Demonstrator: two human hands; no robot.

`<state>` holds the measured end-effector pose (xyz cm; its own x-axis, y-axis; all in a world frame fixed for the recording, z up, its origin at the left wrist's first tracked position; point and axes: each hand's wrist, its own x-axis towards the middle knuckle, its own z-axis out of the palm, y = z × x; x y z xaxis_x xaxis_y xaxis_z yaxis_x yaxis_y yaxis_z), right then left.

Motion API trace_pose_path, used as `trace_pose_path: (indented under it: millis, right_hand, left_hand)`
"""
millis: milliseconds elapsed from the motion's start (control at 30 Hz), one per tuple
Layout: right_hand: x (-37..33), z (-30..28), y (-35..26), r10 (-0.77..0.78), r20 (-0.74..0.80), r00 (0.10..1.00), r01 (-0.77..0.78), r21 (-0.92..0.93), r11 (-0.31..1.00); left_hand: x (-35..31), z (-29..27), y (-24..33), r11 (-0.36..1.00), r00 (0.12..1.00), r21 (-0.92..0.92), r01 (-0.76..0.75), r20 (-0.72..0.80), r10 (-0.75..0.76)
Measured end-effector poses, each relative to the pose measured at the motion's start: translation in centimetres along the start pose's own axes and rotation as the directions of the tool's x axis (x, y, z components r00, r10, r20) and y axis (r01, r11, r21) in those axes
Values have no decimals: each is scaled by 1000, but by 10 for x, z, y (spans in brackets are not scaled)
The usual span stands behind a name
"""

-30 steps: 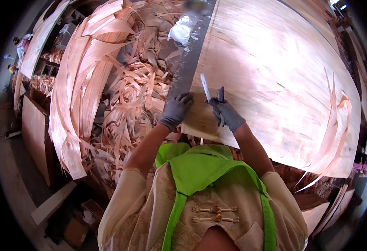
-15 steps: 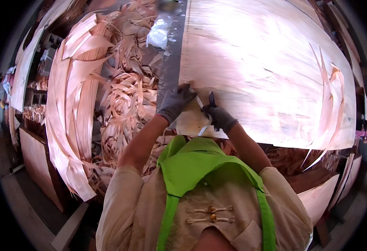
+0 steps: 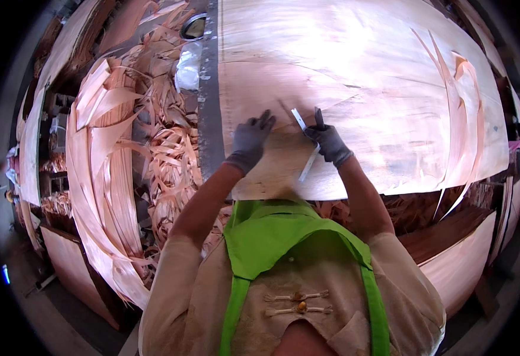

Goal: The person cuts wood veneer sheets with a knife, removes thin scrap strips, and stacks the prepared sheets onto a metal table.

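My right hand [image 3: 330, 145] is clamping its fingers on a white strip [image 3: 299, 119] and a short dark tool [image 3: 319, 117], over the pale wood sheet [image 3: 402, 133]; the strip's upper end is slanting forward and leftward from my grip; my emptier left hand [image 3: 250, 140] is hovering or resting farther left, I cannot tell which, fingers slightly apart, pointing forward; my right forearm is angling inward.

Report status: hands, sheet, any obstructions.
Left hand open over the sheet, contact unclear. Right hand gripping white strip and dark tool. Loose strips at sheet's right, away from both hands.
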<state>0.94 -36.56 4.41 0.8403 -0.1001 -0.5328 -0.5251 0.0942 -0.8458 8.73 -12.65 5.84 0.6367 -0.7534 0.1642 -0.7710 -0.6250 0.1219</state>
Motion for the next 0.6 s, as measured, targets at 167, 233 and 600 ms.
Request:
trace_pose_path:
  millis: [167, 233, 600]
  right_hand:
    - [20, -20, 16, -7, 21, 1000, 3, 190, 982]
    - [16, -22, 18, 48, 46, 998, -56, 192, 980]
    - [-27, -33, 15, -11, -196, 981, 62, 254, 965]
  left_hand:
    - [47, 39, 45, 983, 984, 43, -180, 29, 178]
    - [53, 45, 49, 977, 978, 52, -205, 59, 202]
    - [66, 45, 49, 972, 955, 146, -185, 258, 143]
